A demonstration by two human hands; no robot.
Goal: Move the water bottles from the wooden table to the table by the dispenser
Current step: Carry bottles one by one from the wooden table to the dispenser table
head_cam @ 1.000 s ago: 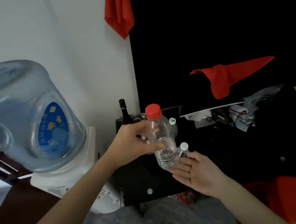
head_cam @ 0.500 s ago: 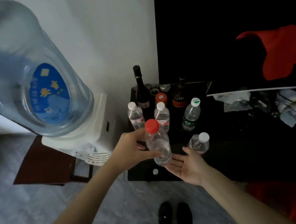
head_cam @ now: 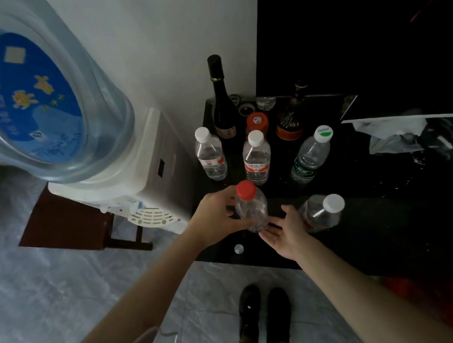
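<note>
We grip the red-capped bottle (head_cam: 252,210) in our left hand (head_cam: 216,218) just above the black table (head_cam: 379,228) by the dispenser (head_cam: 147,176), right hand (head_cam: 285,233) released beside it, four water bottles already standing there.

Dim indoor light, cool and flat; source not visible. The white wall (head_cam: 177,36) is the brightest area, grading to grey lower down. The glossy black surface (head_cam: 393,223) swallows detail, showing only small specks and faint reflections; the upper right is near-total black. Small highlights sit on the clear plastic water bottles with white caps (head_cam: 257,157). Strong wide-angle distortion: the large pale blue water jug with blue label (head_cam: 30,102) bulges and smears at the left edge. Forearms soften toward the lower corners. Grey marbled floor (head_cam: 51,301) looks slightly blurred. Overall grainy, low contrast.
</note>
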